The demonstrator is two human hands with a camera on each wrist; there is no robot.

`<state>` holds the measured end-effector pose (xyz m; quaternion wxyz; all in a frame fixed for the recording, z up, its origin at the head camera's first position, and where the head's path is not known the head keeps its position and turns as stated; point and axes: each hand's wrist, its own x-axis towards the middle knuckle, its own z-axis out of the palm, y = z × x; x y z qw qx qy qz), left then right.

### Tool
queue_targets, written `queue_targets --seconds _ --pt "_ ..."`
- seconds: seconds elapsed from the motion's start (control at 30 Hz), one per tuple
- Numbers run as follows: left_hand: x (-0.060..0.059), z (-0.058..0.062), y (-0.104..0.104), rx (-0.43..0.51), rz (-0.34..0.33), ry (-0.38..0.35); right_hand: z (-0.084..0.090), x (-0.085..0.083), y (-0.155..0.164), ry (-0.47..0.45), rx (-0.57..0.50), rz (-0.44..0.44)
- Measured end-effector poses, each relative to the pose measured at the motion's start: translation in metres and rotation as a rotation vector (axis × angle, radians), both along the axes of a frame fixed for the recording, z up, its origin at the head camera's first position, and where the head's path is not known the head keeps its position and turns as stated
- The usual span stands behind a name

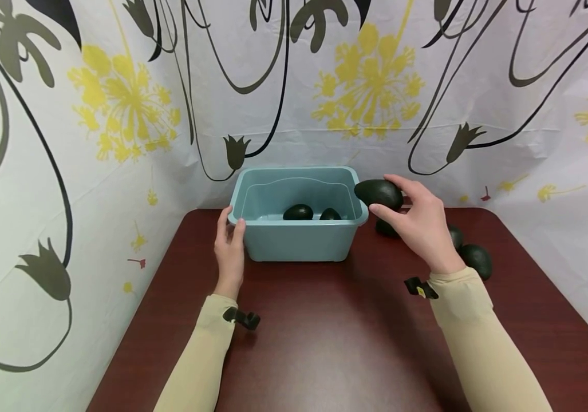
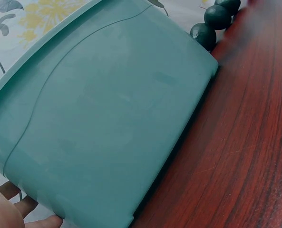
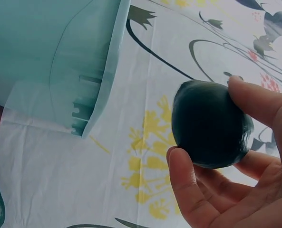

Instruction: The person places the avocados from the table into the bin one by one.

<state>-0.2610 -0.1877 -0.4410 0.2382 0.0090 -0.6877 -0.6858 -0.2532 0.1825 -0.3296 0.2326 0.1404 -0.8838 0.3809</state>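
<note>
My right hand point(image 1: 422, 220) holds a dark green avocado point(image 1: 379, 194) between thumb and fingers, raised beside the right rim of a light blue plastic bin point(image 1: 299, 243). In the right wrist view, the fingertips and thumb surround that avocado point(image 3: 212, 124). Two more avocados lie inside the bin, one whole in view point(image 1: 298, 212), the other partly hidden by the front wall. At the bin's front left corner, my left hand point(image 1: 229, 254) grips it with the thumb in front and fingers along the side. In the left wrist view, its fingers point(image 2: 26, 205) meet the outer wall.
Several avocados point(image 1: 476, 261) lie on the dark red wooden table point(image 1: 304, 343) to the right of the bin, some partly behind my right hand and forearm. A white patterned cloth point(image 1: 283, 80) hangs behind the table and along both sides.
</note>
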Motion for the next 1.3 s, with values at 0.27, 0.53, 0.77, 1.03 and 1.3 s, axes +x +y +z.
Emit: queue_targets --seconds 0.27,0.53,0.77,1.03,1.3 --pt "0.0 0.0 0.0 0.001 0.001 -0.002 0.0 -0.016 -0.006 -0.003 0.054 0.013" --pt "-0.001 0.0 0.0 0.002 -0.002 -0.002 0.006 -0.024 -0.013 -0.007 0.072 0.045" --pt "0.0 0.0 -0.001 0.009 -0.009 0.003 0.013 -0.029 -0.017 -0.028 0.099 0.073" --pt "0.002 0.001 -0.001 0.007 -0.006 0.003 0.022 -0.037 -0.024 -0.04 0.17 0.107" --pt "0.002 0.001 -0.002 -0.004 -0.003 0.002 0.024 -0.046 -0.033 -0.066 0.275 0.159"
